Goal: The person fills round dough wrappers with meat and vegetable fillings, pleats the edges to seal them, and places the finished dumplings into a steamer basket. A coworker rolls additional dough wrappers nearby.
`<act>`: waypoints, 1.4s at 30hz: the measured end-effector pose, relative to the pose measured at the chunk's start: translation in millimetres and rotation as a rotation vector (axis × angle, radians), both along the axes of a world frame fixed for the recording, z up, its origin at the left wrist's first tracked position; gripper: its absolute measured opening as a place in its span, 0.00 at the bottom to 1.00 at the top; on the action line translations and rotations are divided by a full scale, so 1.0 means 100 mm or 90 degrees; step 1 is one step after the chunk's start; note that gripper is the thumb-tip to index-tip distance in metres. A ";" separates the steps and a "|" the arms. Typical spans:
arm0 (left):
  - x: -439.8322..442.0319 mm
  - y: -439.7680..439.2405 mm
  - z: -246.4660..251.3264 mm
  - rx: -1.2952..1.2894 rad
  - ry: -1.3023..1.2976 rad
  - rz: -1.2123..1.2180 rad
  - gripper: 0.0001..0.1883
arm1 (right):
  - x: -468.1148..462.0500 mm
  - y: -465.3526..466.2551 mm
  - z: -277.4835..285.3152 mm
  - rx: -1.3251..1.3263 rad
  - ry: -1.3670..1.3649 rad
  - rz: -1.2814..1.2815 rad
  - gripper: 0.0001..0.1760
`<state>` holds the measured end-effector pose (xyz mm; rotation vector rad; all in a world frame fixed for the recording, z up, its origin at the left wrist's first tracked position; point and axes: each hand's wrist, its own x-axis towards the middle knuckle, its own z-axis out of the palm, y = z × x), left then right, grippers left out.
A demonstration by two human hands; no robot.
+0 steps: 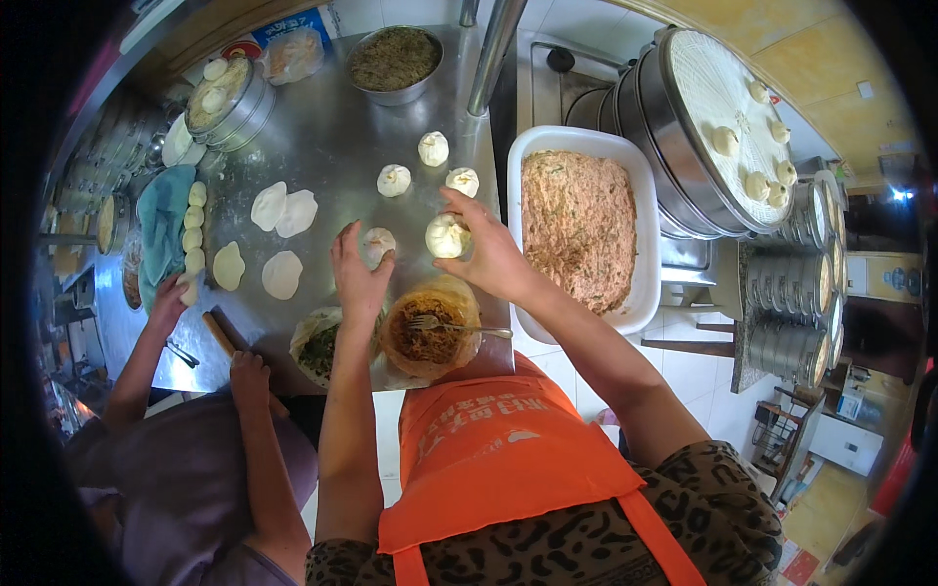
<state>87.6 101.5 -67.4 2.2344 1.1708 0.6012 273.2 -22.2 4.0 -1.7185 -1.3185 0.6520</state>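
Observation:
My right hand (487,245) has its thumb and fingers around a pleated dough bun (448,236) above the steel table (337,139). My left hand (360,275) is beside another filled bun (379,243), its thumb and fingers apart; whether they touch it I cannot tell. Beyond my hands stand a bun (462,182) near my right fingertips, one (394,180) to its left and one (433,149) farther back. Flat dough wrappers (282,275) lie to the left. Below my hands are a bowl of brown filling (421,344) with a fork (469,329) and a bowl of green filling (316,348).
A white tub of meat filling (516,212) stands at the right, before large stacked steamers (652,132) with buns on top. A metal post (495,58) rises behind. At the left, a co-worker's hands (250,381) hold a rolling pin (218,333) and touch a dough piece (189,288).

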 end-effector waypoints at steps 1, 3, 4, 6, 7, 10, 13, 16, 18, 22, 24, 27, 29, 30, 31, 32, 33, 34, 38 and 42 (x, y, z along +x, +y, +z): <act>0.02 -0.07 0.08 -0.162 -0.115 -0.021 0.31 | 0.00 -0.03 0.06 0.015 -0.005 0.007 0.53; 0.05 -0.26 0.27 -0.510 -0.322 -0.028 0.27 | -0.04 -0.08 0.15 0.019 0.002 0.004 0.55; 0.05 -0.40 0.38 -0.642 -0.368 -0.029 0.26 | -0.07 -0.10 0.18 0.017 0.003 0.001 0.55; 0.09 -0.58 0.55 -0.830 -0.539 -0.056 0.27 | -0.14 -0.13 0.23 0.029 -0.021 0.006 0.54; 0.10 -0.65 0.62 -0.918 -0.651 -0.087 0.28 | -0.19 -0.15 0.25 0.037 -0.040 0.024 0.54; 0.05 -0.79 0.69 -0.912 -0.725 -0.050 0.28 | -0.34 -0.22 0.30 0.030 -0.024 0.083 0.49; -0.15 -0.75 0.62 -0.923 -0.758 -0.062 0.27 | -0.38 -0.29 0.32 0.108 -0.029 0.114 0.46; -0.45 -0.70 0.52 -0.921 -0.846 -0.071 0.25 | -0.33 -0.38 0.27 0.027 0.037 -0.008 0.24; -0.66 -0.73 0.49 -0.881 -0.850 -0.003 0.23 | -0.30 -0.42 0.15 -0.017 0.037 -0.063 0.10; -1.04 -0.80 0.47 -0.786 -0.800 0.120 0.28 | -0.33 -0.51 -0.15 -0.113 -0.143 0.039 0.04; -1.21 -0.88 0.46 -0.857 -0.912 0.096 0.30 | -0.39 -0.54 -0.29 -0.120 -0.192 0.070 0.03; -1.39 -1.00 0.41 -0.890 -0.960 0.100 0.34 | -0.49 -0.55 -0.44 -0.174 -0.199 0.134 0.02; -1.50 -1.06 0.38 -0.882 -0.960 0.088 0.34 | -0.55 -0.55 -0.48 -0.199 -0.190 0.202 0.02; -1.54 -1.08 0.37 -0.892 -0.967 0.088 0.34 | -0.57 -0.55 -0.49 -0.197 -0.218 0.200 0.03; -1.57 -1.10 0.37 -0.896 -0.973 0.088 0.34 | -0.58 -0.55 -0.49 -0.190 -0.242 0.198 0.03; -1.60 -1.12 0.36 -0.900 -0.979 0.088 0.34 | -0.58 -0.55 -0.50 -0.182 -0.267 0.197 0.04; -1.62 -1.13 0.36 -0.903 -0.978 0.071 0.33 | -0.59 -0.55 -0.50 -0.194 -0.283 0.200 0.04; -1.64 -1.14 0.37 -0.905 -0.977 0.055 0.33 | -0.58 -0.55 -0.50 -0.206 -0.299 0.204 0.05; -1.64 -1.19 0.37 -0.893 -0.939 0.095 0.34 | -0.56 -0.54 -0.51 -0.165 -0.310 0.270 0.07; -1.59 -1.21 0.34 -0.917 -0.982 0.090 0.35 | -0.56 -0.49 -0.50 -0.170 -0.378 0.324 0.08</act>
